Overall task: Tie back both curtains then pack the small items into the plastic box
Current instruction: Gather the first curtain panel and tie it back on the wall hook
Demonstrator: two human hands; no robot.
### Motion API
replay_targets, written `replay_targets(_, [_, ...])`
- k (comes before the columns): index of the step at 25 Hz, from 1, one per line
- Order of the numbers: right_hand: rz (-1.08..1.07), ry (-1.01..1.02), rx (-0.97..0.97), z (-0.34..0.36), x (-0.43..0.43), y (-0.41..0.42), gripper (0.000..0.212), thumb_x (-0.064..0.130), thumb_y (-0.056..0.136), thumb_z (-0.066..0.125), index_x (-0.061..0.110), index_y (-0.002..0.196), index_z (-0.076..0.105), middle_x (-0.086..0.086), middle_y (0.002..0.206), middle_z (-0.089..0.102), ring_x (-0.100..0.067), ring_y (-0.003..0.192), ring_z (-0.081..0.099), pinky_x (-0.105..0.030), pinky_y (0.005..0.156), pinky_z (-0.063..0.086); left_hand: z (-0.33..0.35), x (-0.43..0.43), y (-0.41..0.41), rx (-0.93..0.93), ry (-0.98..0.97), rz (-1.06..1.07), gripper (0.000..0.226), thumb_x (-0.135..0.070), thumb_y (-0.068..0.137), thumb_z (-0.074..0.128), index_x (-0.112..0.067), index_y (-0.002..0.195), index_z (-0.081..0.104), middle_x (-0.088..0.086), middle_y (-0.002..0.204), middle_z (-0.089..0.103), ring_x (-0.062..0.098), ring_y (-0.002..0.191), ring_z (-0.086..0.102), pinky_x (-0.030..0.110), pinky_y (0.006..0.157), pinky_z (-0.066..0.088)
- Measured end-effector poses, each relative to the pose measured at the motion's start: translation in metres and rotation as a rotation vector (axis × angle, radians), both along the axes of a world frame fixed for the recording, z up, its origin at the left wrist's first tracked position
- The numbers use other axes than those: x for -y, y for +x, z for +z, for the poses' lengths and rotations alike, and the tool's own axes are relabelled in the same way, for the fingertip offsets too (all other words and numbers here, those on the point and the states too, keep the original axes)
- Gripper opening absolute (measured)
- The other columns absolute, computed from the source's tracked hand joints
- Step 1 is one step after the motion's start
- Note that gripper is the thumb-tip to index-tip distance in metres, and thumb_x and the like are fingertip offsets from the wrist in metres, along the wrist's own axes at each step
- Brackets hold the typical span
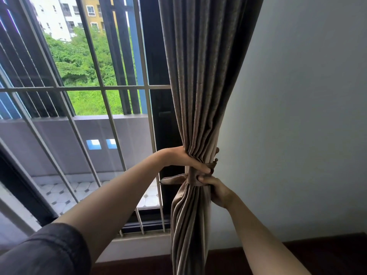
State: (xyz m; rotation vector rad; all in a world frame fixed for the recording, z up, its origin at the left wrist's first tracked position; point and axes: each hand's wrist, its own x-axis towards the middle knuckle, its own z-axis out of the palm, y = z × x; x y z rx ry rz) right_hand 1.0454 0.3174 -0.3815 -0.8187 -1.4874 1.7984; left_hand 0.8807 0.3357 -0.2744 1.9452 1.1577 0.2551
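1. viewed from a head camera looking forward and slightly down at a window on the left and a pale wall (297,116) on the right.
2. hung between window and wall: a grey-brown pleated curtain (200,76), gathered into a tight bunch at mid-height and flaring out again below.
3. wrapped around the gathered waist of the curtain: a matching fabric tie-back (193,178), one loose end sticking out to the left.
4. reached in from the lower left: the left hand (184,158), fingers curled around the bunch just above the tie-back, fingertip touching the band.
5. came up from the lower right: the right hand (216,190), closed around the curtain just below the band, thumb pressed on the band's lower edge.
6. seen at the right edge of the band, by the wall: a small brown knob-like piece (215,160); could not tell what it was fixed to.
7. covered the left forearm near the bottom corner: a dark rolled sleeve (49,249).
8. crossed the glass: pale window bars (99,88), with green trees and apartment blocks beyond.
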Motion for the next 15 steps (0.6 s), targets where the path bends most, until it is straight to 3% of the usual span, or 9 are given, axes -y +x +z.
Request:
replay_targets(2, [-0.007, -0.016, 0.0, 0.0, -0.001, 0.0, 0.057, 0.033, 0.062, 0.066, 0.002, 0.11, 0.063, -0.013, 0.107, 0.068, -0.026, 0.106, 0.061, -0.036, 0.095, 0.046, -0.001, 0.004, -0.001, 0.055, -0.022, -0.022, 0.037, -0.031, 0.073, 0.078, -0.039, 0.104, 0.059, -0.015, 0.107, 0.064, 0.003, 0.107, 0.059, 0.026, 0.099, 0.047])
replay_targets(4, [-0.018, -0.008, 0.035, -0.001, -0.003, 0.0, 0.065, 0.033, 0.062, 0.068, -0.002, 0.116, 0.06, -0.019, 0.113, 0.064, -0.031, 0.111, 0.058, -0.043, 0.101, 0.042, 0.0, 0.01, 0.0, 0.146, -0.031, -0.013, 0.037, -0.014, 0.08, 0.072, -0.039, 0.102, 0.057, -0.019, 0.1, 0.063, -0.01, 0.096, 0.06, 0.011, 0.085, 0.047])
replay_targets(7, [-0.056, 0.023, 0.042, -0.002, -0.004, 0.002, 0.065, 0.033, 0.062, 0.069, 0.0, 0.118, 0.059, -0.02, 0.119, 0.063, -0.031, 0.116, 0.057, -0.045, 0.106, 0.039, -0.004, 0.011, -0.003, 0.225, -0.011, -0.045, 0.04, -0.003, 0.083, 0.067, -0.035, 0.104, 0.055, -0.019, 0.1, 0.062, -0.016, 0.092, 0.059, 0.007, 0.079, 0.045])
replay_targets(11, [-0.104, 0.074, 0.032, -0.002, -0.004, 0.001, 0.043, 0.035, 0.064, 0.069, 0.018, 0.104, 0.07, -0.005, 0.11, 0.07, -0.021, 0.111, 0.06, -0.04, 0.104, 0.04, -0.03, 0.014, -0.02, 0.461, -0.244, 0.004, 0.043, -0.018, 0.068, 0.073, -0.023, 0.108, 0.06, -0.007, 0.102, 0.066, 0.008, 0.101, 0.061, 0.026, 0.094, 0.045])
replay_targets(13, [-0.074, 0.081, 0.031, -0.002, -0.005, -0.002, 0.04, 0.032, 0.065, 0.07, 0.019, 0.103, 0.071, -0.003, 0.107, 0.071, -0.019, 0.109, 0.062, -0.038, 0.104, 0.041, -0.052, 0.014, -0.026, 0.657, -0.42, 0.124, 0.054, -0.009, 0.055, 0.063, -0.02, 0.108, 0.054, -0.002, 0.092, 0.06, 0.012, 0.085, 0.056, 0.024, 0.078, 0.042])
replay_targets(15, [-0.06, 0.073, 0.037, -0.001, -0.007, -0.003, 0.046, 0.031, 0.063, 0.071, 0.015, 0.106, 0.07, -0.006, 0.108, 0.071, -0.02, 0.108, 0.062, -0.036, 0.1, 0.043, -0.072, 0.017, -0.032, 0.636, -0.449, 0.21, 0.069, 0.002, 0.052, 0.05, -0.014, 0.119, 0.045, 0.008, 0.1, 0.053, 0.014, 0.083, 0.052, 0.023, 0.068, 0.041])
